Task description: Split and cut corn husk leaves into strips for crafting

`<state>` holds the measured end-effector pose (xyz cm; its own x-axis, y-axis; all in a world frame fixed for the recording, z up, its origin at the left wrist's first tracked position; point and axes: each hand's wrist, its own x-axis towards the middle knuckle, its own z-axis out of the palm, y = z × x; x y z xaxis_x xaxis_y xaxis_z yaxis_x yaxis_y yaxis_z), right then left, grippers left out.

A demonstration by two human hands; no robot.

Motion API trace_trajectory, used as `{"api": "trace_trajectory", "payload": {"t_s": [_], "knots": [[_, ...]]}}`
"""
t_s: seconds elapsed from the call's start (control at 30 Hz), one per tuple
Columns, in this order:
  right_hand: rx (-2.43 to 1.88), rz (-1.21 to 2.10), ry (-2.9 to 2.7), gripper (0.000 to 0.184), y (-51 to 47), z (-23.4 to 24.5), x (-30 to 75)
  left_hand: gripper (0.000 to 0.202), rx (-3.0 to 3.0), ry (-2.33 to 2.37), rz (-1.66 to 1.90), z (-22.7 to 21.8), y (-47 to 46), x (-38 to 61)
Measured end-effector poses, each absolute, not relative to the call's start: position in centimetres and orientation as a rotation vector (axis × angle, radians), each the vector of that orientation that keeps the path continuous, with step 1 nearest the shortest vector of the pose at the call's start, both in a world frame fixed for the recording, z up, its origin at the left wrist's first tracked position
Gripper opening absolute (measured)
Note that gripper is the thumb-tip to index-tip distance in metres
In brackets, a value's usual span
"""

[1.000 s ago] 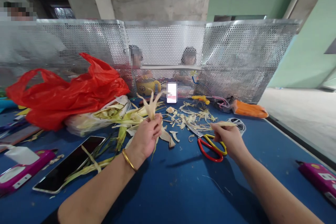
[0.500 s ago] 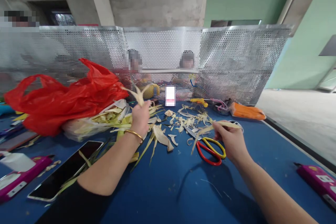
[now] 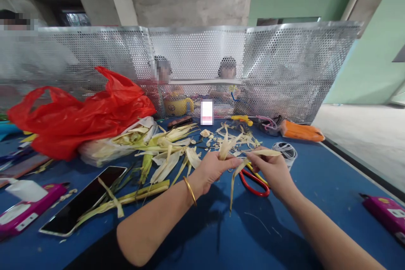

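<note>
**Hands and Husk Material: Current Position**

The left hand [image 3: 213, 168] is closed in a pinch on a husk bundle [image 3: 226, 143]. The bundle consists of short, pale yellow, dry blades that fan upward from the fingertips. A gold bracelet [image 3: 190, 190] sits on the left wrist.

The right hand [image 3: 274, 171] is closed, thumb against fingers, on a husk strip [image 3: 232, 185]. The strip is narrow, pale and slightly curled. One end projects to the right past the knuckles; the other hangs down in front of the tabletop [image 3: 205, 236], which is blue. The fingertips of both hands nearly meet above the tabletop, near its middle.

Scissors [image 3: 253, 183] with red and yellow handles lie flat on the tabletop, directly below the right hand. A heap of husks [image 3: 164, 147], green to straw-coloured, lies to the left of the left hand. A phone [image 3: 84, 200] lies face up further left, with a red bag [image 3: 79, 114] behind the heap.
</note>
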<state>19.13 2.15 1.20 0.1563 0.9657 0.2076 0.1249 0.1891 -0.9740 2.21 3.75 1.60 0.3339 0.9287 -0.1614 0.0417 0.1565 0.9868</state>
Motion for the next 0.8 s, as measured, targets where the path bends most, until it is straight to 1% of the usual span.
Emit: {"api": "trace_trajectory", "payload": {"t_s": [0.13, 0.23, 0.4, 0.7, 0.8], "knots": [[-1.217, 0.938, -1.28, 0.041, 2.0, 0.8, 18.7, 0.021, 1.26, 1.033, 0.919, 0.9, 3.6, 2.6], [-1.204, 0.965, -1.325, 0.044, 2.1, 0.6, 18.7, 0.022, 1.29, 0.99, 0.938, 0.8, 3.5, 2.6], [-1.157, 0.994, -1.529, 0.042, 2.4, 0.4, 18.9, 0.018, 1.207, 0.999, 0.975, 0.9, 3.6, 2.5], [-1.204, 1.16, -1.454, 0.036, 1.7, 0.2, 18.3, 0.029, 1.083, 0.824, 0.95, 0.2, 3.3, 3.0], [-1.239, 1.167, -1.504, 0.04, 1.5, 0.2, 18.2, 0.03, 1.021, 0.853, 0.959, 0.1, 3.3, 3.0]]}}
